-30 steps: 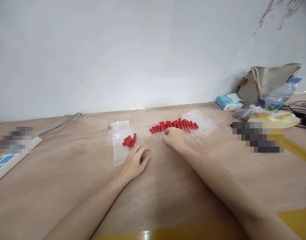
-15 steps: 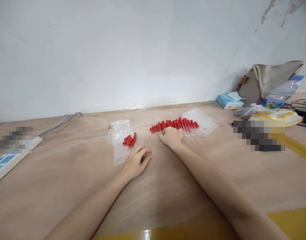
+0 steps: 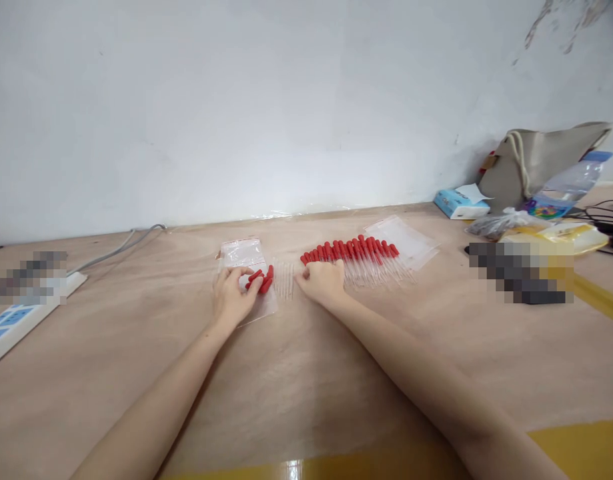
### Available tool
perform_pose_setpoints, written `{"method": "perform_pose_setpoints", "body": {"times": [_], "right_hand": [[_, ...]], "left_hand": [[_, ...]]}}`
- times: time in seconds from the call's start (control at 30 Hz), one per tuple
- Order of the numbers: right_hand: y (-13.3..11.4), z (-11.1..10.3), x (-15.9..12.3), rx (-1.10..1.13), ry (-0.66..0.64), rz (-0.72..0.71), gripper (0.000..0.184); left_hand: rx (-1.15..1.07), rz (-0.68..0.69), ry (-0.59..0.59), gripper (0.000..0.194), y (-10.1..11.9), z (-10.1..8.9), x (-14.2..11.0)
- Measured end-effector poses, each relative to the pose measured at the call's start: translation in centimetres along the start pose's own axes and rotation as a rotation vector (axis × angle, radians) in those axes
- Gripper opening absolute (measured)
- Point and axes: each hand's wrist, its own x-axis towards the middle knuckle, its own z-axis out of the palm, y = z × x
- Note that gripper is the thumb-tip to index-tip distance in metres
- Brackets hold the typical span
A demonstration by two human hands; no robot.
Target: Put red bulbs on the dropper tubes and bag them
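My left hand (image 3: 233,295) is over a plastic zip bag (image 3: 243,252), thumb and forefinger spread around a small pile of loose red rubber dropper bulbs (image 3: 266,285). To the right of the pile lie several thin clear dropper tubes (image 3: 285,280) side by side, without bulbs. My right hand (image 3: 322,280) rests just right of these tubes, its fingers curled together; whatever its fingertips pinch is hidden. Behind it and to its right runs a row of clear droppers fitted with red bulbs (image 3: 356,248), their tips toward me.
More clear plastic bags (image 3: 401,240) lie behind the row's right end. A tissue pack (image 3: 461,202), a grey bag (image 3: 541,160) and a yellow packet (image 3: 561,237) stand at the right. On the left are a power strip (image 3: 31,313) and its grey cable (image 3: 121,250). The wall (image 3: 286,113) closes off the back.
My left hand has moved left and slightly up, from in front of the bare tubes to the red bulbs. My right hand has moved left, away from the fitted droppers toward the bare tubes.
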Motion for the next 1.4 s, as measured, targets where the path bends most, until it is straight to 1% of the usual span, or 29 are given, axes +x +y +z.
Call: {"method": "perform_pose_setpoints", "body": {"times": [0.07, 0.17, 0.3, 0.4, 0.47, 0.53, 0.63, 0.7, 0.73, 0.77, 0.8, 0.83, 0.87, 0.93, 1.0, 1.07, 1.13, 1.23, 1.4], "right_hand": [[-1.0, 0.4, 0.3, -0.017, -0.052, 0.022, 0.038], [-1.9, 0.7, 0.8, -0.023, -0.117, 0.065, 0.037], [-2.3, 0.7, 1.4, 0.010, -0.138, 0.104, 0.029], [-2.5, 0.8, 1.6, 0.029, -0.148, 0.126, 0.029], [-2.6, 0.8, 1.6, 0.045, -0.156, 0.138, 0.030], [-2.6, 0.6, 1.5, 0.068, -0.165, 0.143, 0.029], [-2.0, -0.4, 1.1, 0.103, -0.181, 0.123, 0.025], [-1.0, -1.5, 0.5, 0.117, -0.198, 0.096, 0.024], [-0.4, -2.0, 0.1, 0.124, -0.197, 0.079, 0.024], [0.4, -2.6, -0.4, 0.133, -0.186, 0.056, 0.024], [1.3, -3.1, -0.9, 0.146, -0.160, 0.026, 0.023], [2.2, -3.4, -1.6, 0.178, -0.108, -0.024, 0.021], [3.1, -3.7, -2.3, 0.225, -0.080, -0.109, 0.019], [4.9, -3.8, -3.7, 0.336, -0.062, -0.300, 0.018], [6.3, -3.4, -5.0, 0.358, -0.011, -0.422, 0.018], [7.1, -2.8, -6.0, 0.324, 0.058, -0.481, 0.021], [7.5, -2.2, -6.6, 0.288, 0.112, -0.495, 0.024], [7.5, -1.7, -6.9, 0.267, 0.161, -0.491, 0.024], [7.2, -1.5, -6.9, 0.210, 0.151, -0.567, 0.024]], "left_hand": [[0.008, -0.058, -0.043, 0.025, -0.6, -0.2, 1.0], [0.046, -0.098, -0.117, 0.024, -0.4, -0.1, 2.7], [0.176, -0.129, -0.277, 0.029, 0.8, 1.2, 4.6], [0.239, -0.171, -0.373, 0.031, 1.2, 2.5, 5.3], [0.245, -0.184, -0.384, 0.031, 1.3, 3.1, 5.4], [0.244, -0.190, -0.369, 0.030, 1.5, 3.3, 5.4], [0.241, -0.197, -0.315, 0.026, 1.9, 2.8, 5.3], [0.199, -0.129, -0.204, 0.021, 2.5, 2.0, 4.7], [0.148, -0.053, -0.138, 0.018, 2.8, 1.6, 4.1], [0.074, 0.057, -0.081, 0.015, 3.1, 1.1, 3.3], [-0.017, 0.175, -0.080, 0.013, 3.5, 0.7, 2.4], [-0.093, 0.292, -0.139, 0.012, 3.8, 0.4, 1.4], [-0.133, 0.371, -0.197, 0.012, 4.1, 0.1, 0.3], [-0.166, 0.465, -0.292, 0.012, 4.5, -0.1, -1.7], [-0.187, 0.471, -0.329, 0.013, 4.6, 0.1, -3.2], [-0.199, 0.450, -0.325, 0.020, 4.6, 0.5, -4.0], [-0.196, 0.448, -0.310, 0.023, 4.4, 0.7, -4.1], [-0.180, 0.471, -0.309, 0.020, 4.4, 0.8, -4.0], [-0.180, 0.486, -0.307, 0.018, 4.4, 0.7, -4.1]]}}
